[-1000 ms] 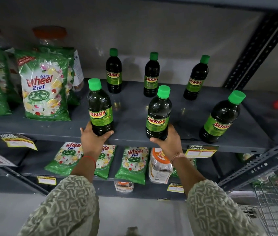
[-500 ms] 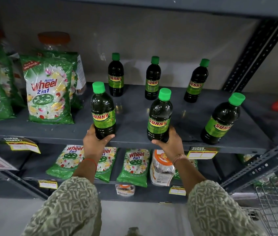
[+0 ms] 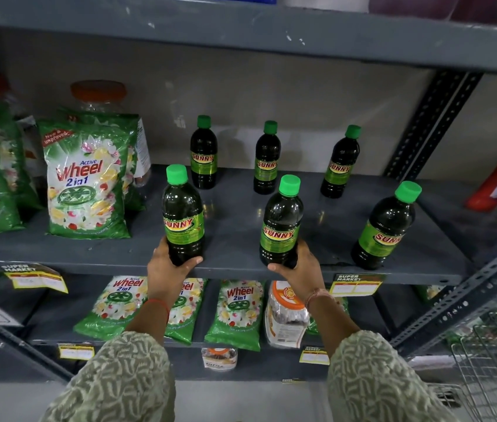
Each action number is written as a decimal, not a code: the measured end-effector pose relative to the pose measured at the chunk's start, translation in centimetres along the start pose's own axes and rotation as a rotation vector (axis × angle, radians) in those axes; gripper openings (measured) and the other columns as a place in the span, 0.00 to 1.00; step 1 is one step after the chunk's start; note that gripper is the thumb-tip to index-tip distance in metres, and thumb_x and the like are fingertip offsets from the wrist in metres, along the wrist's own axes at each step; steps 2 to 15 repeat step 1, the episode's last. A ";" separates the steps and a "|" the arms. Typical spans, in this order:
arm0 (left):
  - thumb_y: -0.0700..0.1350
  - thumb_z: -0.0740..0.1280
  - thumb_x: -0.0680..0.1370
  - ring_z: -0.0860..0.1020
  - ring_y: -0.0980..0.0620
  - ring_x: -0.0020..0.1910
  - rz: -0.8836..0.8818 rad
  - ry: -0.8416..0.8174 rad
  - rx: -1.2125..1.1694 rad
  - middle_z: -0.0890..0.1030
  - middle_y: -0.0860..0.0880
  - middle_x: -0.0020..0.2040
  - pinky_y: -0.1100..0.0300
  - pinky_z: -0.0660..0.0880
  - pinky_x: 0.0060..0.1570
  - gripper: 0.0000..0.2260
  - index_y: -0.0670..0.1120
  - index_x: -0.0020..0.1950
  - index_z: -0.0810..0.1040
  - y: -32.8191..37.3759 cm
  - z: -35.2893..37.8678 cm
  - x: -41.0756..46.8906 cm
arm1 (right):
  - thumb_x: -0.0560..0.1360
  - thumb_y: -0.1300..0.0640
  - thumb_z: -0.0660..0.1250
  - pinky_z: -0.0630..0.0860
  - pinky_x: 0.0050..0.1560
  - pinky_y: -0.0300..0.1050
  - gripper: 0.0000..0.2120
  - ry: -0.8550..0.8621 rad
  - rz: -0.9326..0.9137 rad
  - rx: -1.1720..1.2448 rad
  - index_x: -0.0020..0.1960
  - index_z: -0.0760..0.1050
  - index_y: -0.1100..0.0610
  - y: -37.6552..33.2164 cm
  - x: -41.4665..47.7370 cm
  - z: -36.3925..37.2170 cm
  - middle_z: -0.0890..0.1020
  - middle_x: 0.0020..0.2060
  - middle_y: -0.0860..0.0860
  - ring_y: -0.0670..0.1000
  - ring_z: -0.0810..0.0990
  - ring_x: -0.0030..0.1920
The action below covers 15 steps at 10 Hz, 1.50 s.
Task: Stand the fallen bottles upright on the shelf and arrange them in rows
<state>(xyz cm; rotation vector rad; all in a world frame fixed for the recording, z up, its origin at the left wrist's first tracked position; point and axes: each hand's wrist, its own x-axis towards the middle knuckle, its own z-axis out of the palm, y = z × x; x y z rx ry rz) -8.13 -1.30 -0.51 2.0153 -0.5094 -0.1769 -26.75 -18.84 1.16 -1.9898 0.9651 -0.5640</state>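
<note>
— Hands first: the left hand is wrapped round the base of the front left bottle, and the right hand is wrapped round the base of the front middle bottle. Both bottles stand upright near the front lip of the shelf.

— So how far along is it?

— Nearly done, I'd judge. Beyond the hands, toward the wall, a back row of three stands upright: back left bottle, back middle bottle, back right bottle. Off to the side of the right hand stands the front right bottle, which makes three in front. I can see none lying down.

— What's left, then?

— Probably only squaring up. The two held bottles look like they are being nudged into line, and the front right one sits well apart from the right hand's bottle, a wider gap than between the two being held.

— And the surroundings, biggest thing down?

— Grey metal racking with a pale wall behind, another shelf board above the hands, and a lower shelf beneath them. Out past the left hand, large green detergent bags lean upright; more of them lie below the wrists. A wire trolley shows low, beside the right sleeve. Smallest: yellow price tags clipped along the shelf edges.
</note>
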 end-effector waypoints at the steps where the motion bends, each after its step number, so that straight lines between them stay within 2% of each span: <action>1: 0.59 0.71 0.68 0.50 0.42 0.77 0.078 0.089 0.077 0.54 0.42 0.78 0.46 0.49 0.77 0.48 0.43 0.76 0.48 -0.2 -0.2 -2.3 | 0.60 0.53 0.79 0.65 0.69 0.58 0.46 0.027 -0.012 0.095 0.70 0.57 0.57 0.1 -1.6 0.2 0.69 0.68 0.57 0.57 0.66 0.69; 15: 0.59 0.71 0.68 0.50 0.42 0.77 0.078 0.089 0.077 0.54 0.42 0.78 0.46 0.49 0.77 0.48 0.43 0.76 0.48 -0.2 -0.2 -2.3 | 0.60 0.53 0.79 0.65 0.69 0.58 0.46 0.027 -0.012 0.095 0.70 0.57 0.57 0.1 -1.6 0.2 0.69 0.68 0.57 0.57 0.66 0.69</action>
